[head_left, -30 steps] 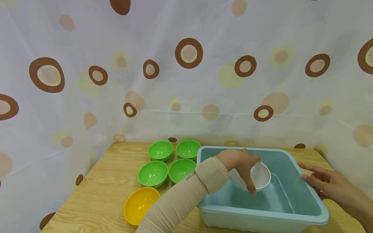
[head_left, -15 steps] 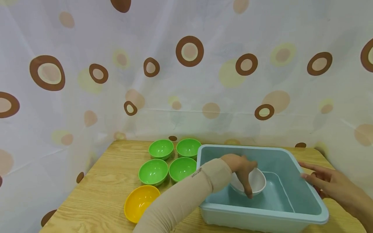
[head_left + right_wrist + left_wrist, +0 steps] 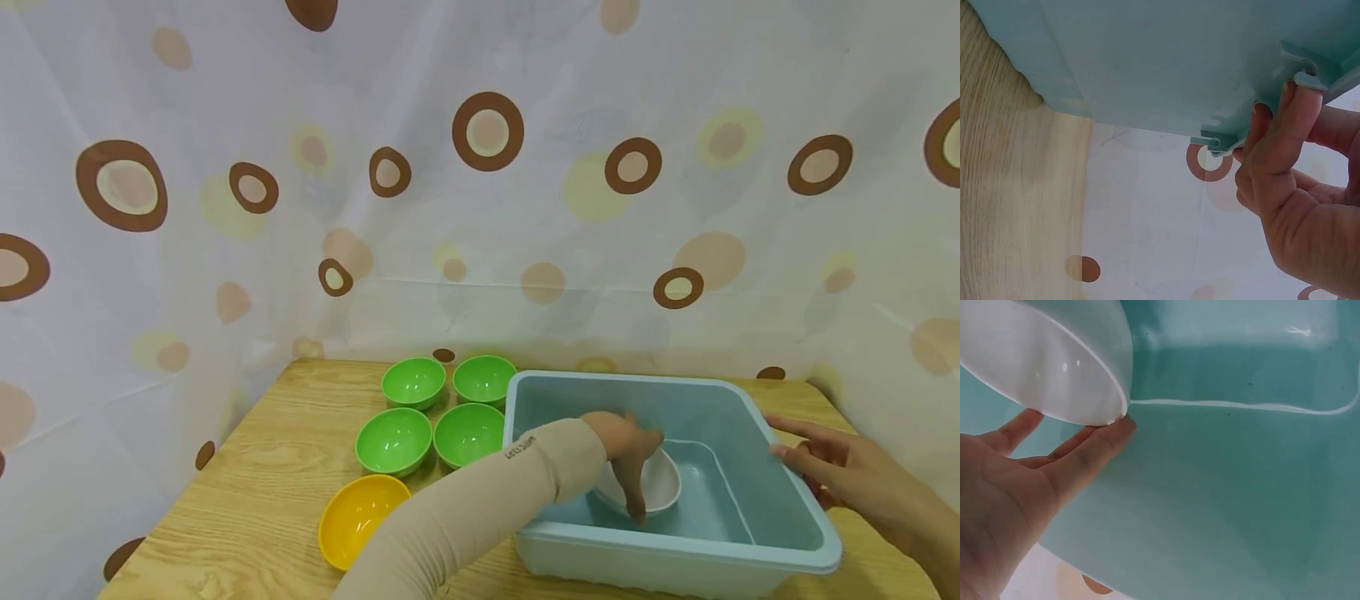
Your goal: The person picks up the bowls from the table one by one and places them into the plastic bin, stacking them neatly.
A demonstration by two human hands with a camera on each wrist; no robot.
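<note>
Fingers of the left hand (image 3: 628,454) hold the white bowl (image 3: 662,485) by its rim inside the blue tub (image 3: 645,568), fingers of the right hand (image 3: 843,468) pinch the tub's right edge, and four green bowls (image 3: 394,443) and a yellow bowl (image 3: 358,518) sit left of the tub.

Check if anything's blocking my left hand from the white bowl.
Nothing visible is: your left hand directly touches the rim of the white bowl, inside the blue tub.
</note>
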